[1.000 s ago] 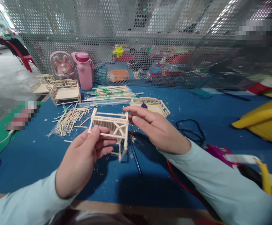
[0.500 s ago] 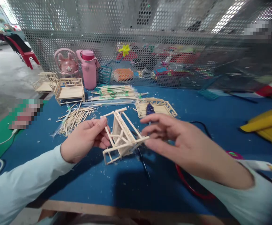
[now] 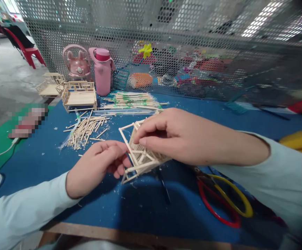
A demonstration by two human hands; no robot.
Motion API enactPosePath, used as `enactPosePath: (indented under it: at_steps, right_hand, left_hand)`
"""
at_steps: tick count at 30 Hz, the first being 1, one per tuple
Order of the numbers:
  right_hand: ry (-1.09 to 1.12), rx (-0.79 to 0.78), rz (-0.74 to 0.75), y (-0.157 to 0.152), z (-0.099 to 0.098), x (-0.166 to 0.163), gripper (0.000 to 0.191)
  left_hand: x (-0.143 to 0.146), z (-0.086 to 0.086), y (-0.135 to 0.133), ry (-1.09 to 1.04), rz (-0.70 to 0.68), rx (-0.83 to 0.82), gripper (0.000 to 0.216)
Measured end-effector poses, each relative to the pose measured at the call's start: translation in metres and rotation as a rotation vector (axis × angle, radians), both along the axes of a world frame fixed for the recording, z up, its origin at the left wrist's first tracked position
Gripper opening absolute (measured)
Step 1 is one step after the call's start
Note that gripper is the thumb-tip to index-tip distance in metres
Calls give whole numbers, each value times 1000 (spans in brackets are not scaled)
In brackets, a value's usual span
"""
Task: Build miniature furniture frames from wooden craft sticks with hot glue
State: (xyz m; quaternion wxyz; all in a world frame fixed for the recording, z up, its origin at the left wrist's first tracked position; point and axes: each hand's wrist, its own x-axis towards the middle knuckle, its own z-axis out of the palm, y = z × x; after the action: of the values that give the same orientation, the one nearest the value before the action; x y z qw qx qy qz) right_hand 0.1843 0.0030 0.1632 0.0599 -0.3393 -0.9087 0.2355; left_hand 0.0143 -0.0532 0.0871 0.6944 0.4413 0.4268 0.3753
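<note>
A small furniture model of thin wooden sticks (image 3: pixel 143 159) is tilted on its side above the blue table. My left hand (image 3: pixel 101 163) is closed, pinching its left edge between thumb and fingers. Over its upper right side reaches my right hand (image 3: pixel 177 135), thumb and forefinger drawn together at the inner stick panel. Whatever those fingertips hold is too small to make out. The right hand hides much of the model's far side. Just below lies a slim dark pen-like tool (image 3: pixel 163 185).
Loose short sticks (image 3: pixel 88 128) lie scattered at left, with bundled sticks (image 3: pixel 132 99) behind. Two stick models (image 3: pixel 79 98) stand near a pink bottle (image 3: pixel 103 74). Scissors (image 3: pixel 238 194) with red and yellow handles lie at right. A perforated metal panel (image 3: pixel 192 38) rises behind.
My right hand has moved left from the model's right side to over it, and its fingers have closed together. The left hand still holds the model. The scissors' handles show more fully.
</note>
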Motion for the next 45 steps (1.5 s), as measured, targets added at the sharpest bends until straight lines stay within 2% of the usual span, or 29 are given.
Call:
enactPosePath:
  at_steps: [4, 10, 17, 26, 45]
  right_hand:
    - [30, -25, -15, -1, 0, 2, 19]
    - [-6, -50, -31, -5, 2, 1, 17]
    - [-36, -10, -85, -7, -1, -1, 17]
    - [-41, -40, -40, -9, 4, -3, 20]
    - [-59, -66, -64, -9, 1, -2, 18]
  left_hand:
    - [3, 3, 1, -9, -35, -1, 29]
    - [6, 5, 2, -19, 5, -65, 24]
    - [5, 5, 2, -14, 2, -66, 24]
    - [6, 4, 1, -59, 0, -81, 31]
    - [9, 5, 1, -51, 10, -98, 34]
